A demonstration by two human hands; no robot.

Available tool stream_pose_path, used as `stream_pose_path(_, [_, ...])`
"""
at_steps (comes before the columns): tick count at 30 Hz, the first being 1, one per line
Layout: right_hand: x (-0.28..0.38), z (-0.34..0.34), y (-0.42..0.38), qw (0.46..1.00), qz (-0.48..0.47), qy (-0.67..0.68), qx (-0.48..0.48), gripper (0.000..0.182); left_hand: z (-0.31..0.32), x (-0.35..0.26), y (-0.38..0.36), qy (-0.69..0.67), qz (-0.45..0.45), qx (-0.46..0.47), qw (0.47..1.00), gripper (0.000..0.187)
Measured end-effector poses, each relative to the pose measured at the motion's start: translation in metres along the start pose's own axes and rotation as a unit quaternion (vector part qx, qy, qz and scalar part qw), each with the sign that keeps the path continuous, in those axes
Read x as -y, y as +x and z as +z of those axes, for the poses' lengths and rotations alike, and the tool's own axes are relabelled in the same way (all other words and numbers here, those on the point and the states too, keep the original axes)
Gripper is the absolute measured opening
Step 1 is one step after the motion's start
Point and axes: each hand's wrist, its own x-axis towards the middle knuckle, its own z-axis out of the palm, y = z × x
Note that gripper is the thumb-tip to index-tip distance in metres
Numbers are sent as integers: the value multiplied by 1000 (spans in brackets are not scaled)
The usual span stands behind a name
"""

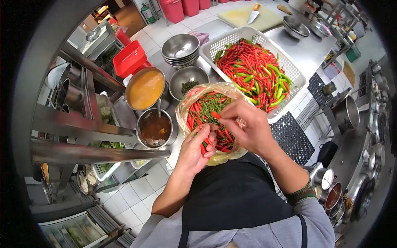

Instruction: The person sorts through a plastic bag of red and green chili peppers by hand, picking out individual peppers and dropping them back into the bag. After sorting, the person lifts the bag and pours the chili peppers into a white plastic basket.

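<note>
My left hand [197, 149] is closed around several red chilies [205, 144] at the near left side of a clear plastic bag [221, 159]. Above the bag's right side, my right hand [244, 124] pinches a red chili [216, 115] between thumb and forefinger. The two hands are close together. Inside the open bag lie red chilies and a heap of green stems [210, 108]. Just beyond the bag, a large white perforated basket [296, 96] holds a pile of red and green chilies [256, 68].
Left of the bag are a bowl with dark green bits [177, 77], stacked metal bowls [180, 46], a pot of orange liquid [144, 89] and a pot of dark liquid with a ladle [154, 131]. A knife [253, 15] rests on a cutting board [235, 17] farther off.
</note>
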Motion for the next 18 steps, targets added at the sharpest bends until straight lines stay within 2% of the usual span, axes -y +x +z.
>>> stream_pose_path(1, [1,4,-4,998,-59,-8,-25,9,1,2,0,-11,1,8,1000,15])
stream_pose_path(2, [0,8,-10,997,-79,-22,-10,9,5,3,0,-4,7,-3,1000,16])
stream_pose_path(6, [-2,10,-21,989,-93,-105,54,12,15,6,0,11,27,-48,998,14])
stream_pose_path(8, [-2,7,-24,997,-37,8,69,12,15,8,-2,17,38,-82,996,14])
stream_pose_path(9, [-2,5,-25,995,-9,65,77,12,11,10,-3,38,34,-64,997,14])
stream_pose_path(11, [-8,-8,-26,983,120,100,99,14,0,16,-5,80,28,-28,996,14])
stream_pose_path(13, [-6,-10,-21,914,279,279,100,15,6,12,-10,170,10,-6,985,13])
stream_pose_path(16, [-21,-10,-26,862,336,332,184,12,12,13,-13,233,-12,32,972,14])
stream_pose_path(18, [-23,-11,-28,858,327,344,194,9,9,13,-11,244,-18,48,968,15])
